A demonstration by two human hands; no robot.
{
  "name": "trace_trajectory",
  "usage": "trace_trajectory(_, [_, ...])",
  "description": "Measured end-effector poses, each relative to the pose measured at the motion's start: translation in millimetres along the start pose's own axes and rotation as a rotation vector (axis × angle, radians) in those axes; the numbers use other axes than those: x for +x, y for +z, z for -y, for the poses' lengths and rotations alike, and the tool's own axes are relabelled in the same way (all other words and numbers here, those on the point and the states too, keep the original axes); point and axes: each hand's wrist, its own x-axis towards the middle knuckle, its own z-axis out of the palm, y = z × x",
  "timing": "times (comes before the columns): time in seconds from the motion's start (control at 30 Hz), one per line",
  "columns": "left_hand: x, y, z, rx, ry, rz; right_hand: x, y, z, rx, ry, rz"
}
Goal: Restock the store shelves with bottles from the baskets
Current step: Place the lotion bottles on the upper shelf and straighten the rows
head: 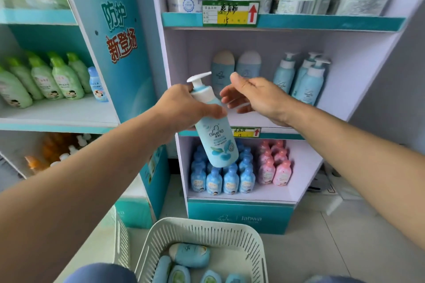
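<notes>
white basket (pixel 202 233) holds blue bottles (pixel 192 255)

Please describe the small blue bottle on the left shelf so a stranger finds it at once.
On the left unit's middle shelf stands a row of green-capped bottles. The small blue bottle is at that row's right end, next to the teal panel. It alone is blue-capped and shorter than its neighbours.

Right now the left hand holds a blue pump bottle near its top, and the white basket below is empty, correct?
No: the head view shows the white basket holding several blue bottles. The left hand does hold the blue pump bottle near its top.
</notes>
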Motion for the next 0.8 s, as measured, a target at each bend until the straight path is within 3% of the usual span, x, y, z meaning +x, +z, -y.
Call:
trace_trajectory(0.17, [-9,11,-18,0.027,0.029,-0.069,-32,-8,10,0.038,0.061,0.198])
trace_trajectory(0.23, [-13,22,-31,-0.007,0.052,-0.064,-47,-16,8,0.065,0.055,0.187])
trace_trajectory(0.37, [-10,52,-54,-0.08,0.094,-0.048,-64,-31,5,-0.002,0.053,-0.018])
trace_trajectory(0.53, [2,83,-72,-0.193,0.164,0.085,-66,-65,-8,-0.166,0.078,-0.296])
trace_trajectory(0.67, [15,91,-66,-0.007,0.205,0.094,-33,-98,-35,-0.239,0.172,-0.553])
trace_trajectory(0.8, [29,86,-49,0.054,0.229,0.076,13,-112,-70,-0.472,0.312,-0.619])
